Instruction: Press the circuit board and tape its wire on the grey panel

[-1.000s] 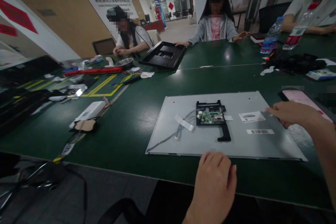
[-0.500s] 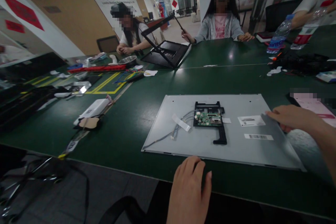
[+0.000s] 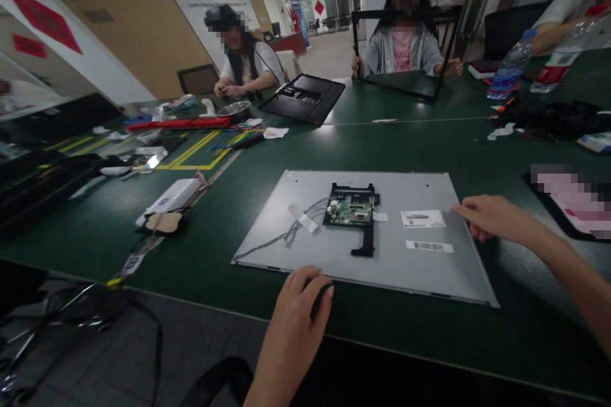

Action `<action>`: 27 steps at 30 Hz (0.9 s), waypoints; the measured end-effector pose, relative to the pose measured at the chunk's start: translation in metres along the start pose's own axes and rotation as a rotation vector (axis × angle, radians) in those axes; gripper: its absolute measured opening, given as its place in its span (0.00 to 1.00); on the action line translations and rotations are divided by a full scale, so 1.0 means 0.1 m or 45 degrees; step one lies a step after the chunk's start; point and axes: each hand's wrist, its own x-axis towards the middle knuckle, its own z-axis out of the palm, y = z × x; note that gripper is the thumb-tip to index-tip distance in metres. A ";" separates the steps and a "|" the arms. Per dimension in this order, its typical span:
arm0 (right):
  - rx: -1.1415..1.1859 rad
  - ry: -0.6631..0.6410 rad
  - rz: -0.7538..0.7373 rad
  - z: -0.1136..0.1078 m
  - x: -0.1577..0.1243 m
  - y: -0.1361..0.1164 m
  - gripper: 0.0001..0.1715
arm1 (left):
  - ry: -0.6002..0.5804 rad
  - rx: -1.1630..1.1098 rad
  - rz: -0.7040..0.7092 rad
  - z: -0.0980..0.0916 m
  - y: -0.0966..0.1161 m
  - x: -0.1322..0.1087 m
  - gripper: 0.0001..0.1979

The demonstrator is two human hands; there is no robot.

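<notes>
A flat grey metal panel lies on the green table before me. It bears a green circuit board in a black bracket, taped grey cables and two white labels. At the panel's near edge, left of its middle, is my left hand, its fingers curved and thumb apart, holding nothing. My right hand has its fingers closed on the panel's right edge, the fingertips partly hidden.
A phone lies at the right. On the left sits a white device. Across the green table, a person holds up a black frame beside a black cover. Bottles stand at the back right.
The panel has slid to the left, and both my hands have moved left with it. Across the table, the person's black frame has been raised upright, off the black cover.
</notes>
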 end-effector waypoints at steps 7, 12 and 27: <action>-0.128 0.093 -0.084 0.07 -0.01 -0.04 0.24 | 0.432 -0.002 -0.016 -0.03 0.09 -0.04 0.08; -0.105 0.119 -0.223 0.12 -0.03 -0.06 0.23 | 0.279 -0.131 0.252 0.21 0.71 -0.08 0.13; -0.750 0.351 -0.321 0.25 -0.17 -0.39 0.16 | -0.203 -0.025 0.654 0.85 1.45 0.16 0.17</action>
